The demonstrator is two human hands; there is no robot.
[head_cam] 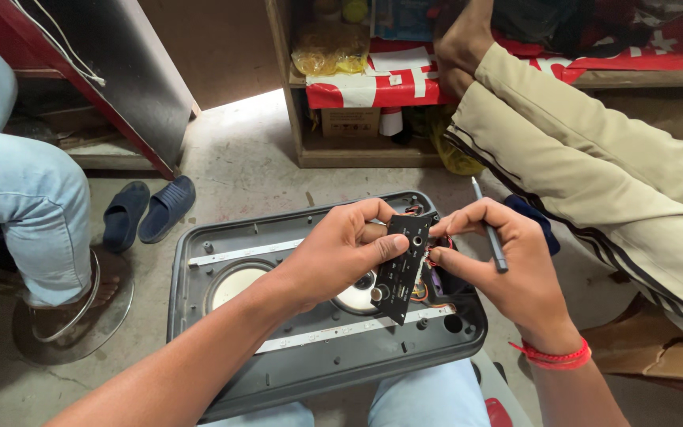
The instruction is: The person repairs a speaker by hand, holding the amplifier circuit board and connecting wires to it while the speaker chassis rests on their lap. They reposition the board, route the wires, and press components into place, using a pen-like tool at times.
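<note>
Left grip (341, 249) on black panel (402, 265), right grip (499, 261) holding screwdriver (490, 229)

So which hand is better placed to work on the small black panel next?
Probably the right hand: it holds a thin tool beside the black panel, while the left hand is occupied gripping that panel.

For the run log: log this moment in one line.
left hand: holds black panel | right hand: holds screwdriver | grey speaker shell on lap
</note>
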